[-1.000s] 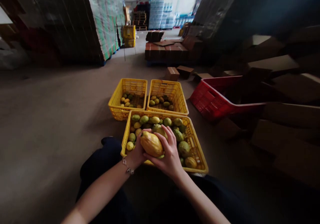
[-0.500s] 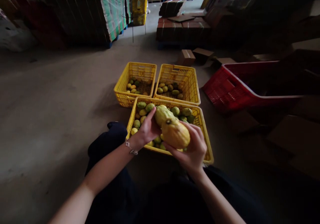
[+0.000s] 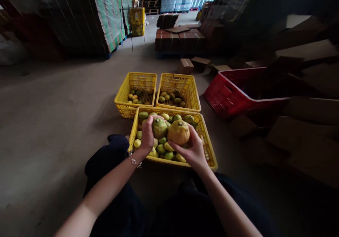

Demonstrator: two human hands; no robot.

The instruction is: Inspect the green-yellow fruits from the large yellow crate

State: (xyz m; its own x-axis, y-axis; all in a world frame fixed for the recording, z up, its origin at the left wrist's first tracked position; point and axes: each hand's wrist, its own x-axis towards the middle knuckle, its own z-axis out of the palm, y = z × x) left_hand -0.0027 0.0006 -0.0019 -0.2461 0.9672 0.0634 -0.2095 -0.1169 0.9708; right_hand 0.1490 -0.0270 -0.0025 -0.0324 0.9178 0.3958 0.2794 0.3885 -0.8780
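My left hand (image 3: 147, 134) is wrapped around the side of a green, oval fruit (image 3: 160, 128) with a small stem scar on top. In my right hand (image 3: 195, 148) is a yellow-orange fruit (image 3: 179, 132) with bumpy, ridged skin, gripped between thumb and fingers. The two fruits are side by side, close together, above the near yellow crate (image 3: 212, 159). Several green and yellow fruits (image 3: 168, 155) lie in that crate, some of them hidden behind my hands. The exact kind of fruit is unclear.
Beyond stand a left yellow crate (image 3: 122, 104) and a right yellow crate (image 3: 194, 95), each with several fruits inside. A red crate (image 3: 225, 95) is at the right, among cardboard pieces (image 3: 302, 131). A small carton (image 3: 185, 66) and stacked flat cardboard (image 3: 180, 39) are farther back.
Both fruits have turned so their stem ends face up towards me, and they are now side by side rather than overlapping. My view has tilted up and shifted right.
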